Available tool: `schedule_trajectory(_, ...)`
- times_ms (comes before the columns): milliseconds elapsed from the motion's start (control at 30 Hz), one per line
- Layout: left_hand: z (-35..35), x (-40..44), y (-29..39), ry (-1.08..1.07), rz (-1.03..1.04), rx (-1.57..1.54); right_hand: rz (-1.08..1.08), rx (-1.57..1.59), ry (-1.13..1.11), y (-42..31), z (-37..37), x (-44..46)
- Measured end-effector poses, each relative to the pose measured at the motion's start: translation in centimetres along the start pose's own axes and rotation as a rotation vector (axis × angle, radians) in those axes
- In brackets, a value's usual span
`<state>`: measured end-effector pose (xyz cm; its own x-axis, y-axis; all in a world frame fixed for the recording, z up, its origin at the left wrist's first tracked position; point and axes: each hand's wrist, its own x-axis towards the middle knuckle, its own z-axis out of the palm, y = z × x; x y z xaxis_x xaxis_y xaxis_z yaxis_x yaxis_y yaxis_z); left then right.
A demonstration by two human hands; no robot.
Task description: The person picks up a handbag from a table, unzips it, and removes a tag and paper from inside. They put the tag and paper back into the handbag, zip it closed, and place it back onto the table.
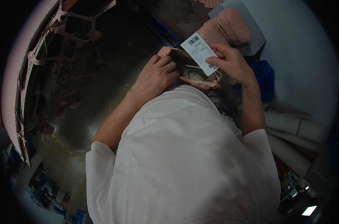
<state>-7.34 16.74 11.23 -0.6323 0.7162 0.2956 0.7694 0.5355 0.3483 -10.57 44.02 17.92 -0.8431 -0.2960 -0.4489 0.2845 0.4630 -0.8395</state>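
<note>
A pink bag [200,83] with a zipper lies open against the front of the white shirt. My left hand [156,74] has its fingers curled over the bag's left edge. Between the thumb and fingers of my right hand [229,62] is a white printed tag [200,54] with a barcode, held above the bag's opening. A thin white string loops from the tag's lower end near the zipper pull. Something pale shows inside the bag, too dim to make out.
Stacked pink pieces [233,28] lie on clear wrap at the upper right, above a blue bag [263,80]. White rolls [296,127] rest at the right. Pink cut-out sheet material [35,56] hangs along the left. Yellow-black tape [66,148] marks the floor.
</note>
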Motion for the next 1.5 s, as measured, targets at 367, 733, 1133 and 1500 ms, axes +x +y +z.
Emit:
schedule_trajectory(367, 0.0, -0.2, 0.7, -0.062, -0.033, 0.021, -0.145, 0.303, 0.107, 3.6, -0.7, -0.5)
schedule_trajectory(733, 0.2, -0.8, 1.2, 0.046, -0.031, 0.039, -0.277, 0.574, 0.117, 3.3, 0.1, -2.0)
schedule_trajectory(1133, 0.6, -1.3, 1.2, 0.051, -0.056, 0.041, -0.267, -0.116, 0.211, 0.3, -1.2, -3.1)
schedule_trajectory(1500, 0.5, -1.0, 1.1, 0.048, -0.051, 0.012, -0.346, -0.314, 0.092, 0.8, -1.7, -1.5)
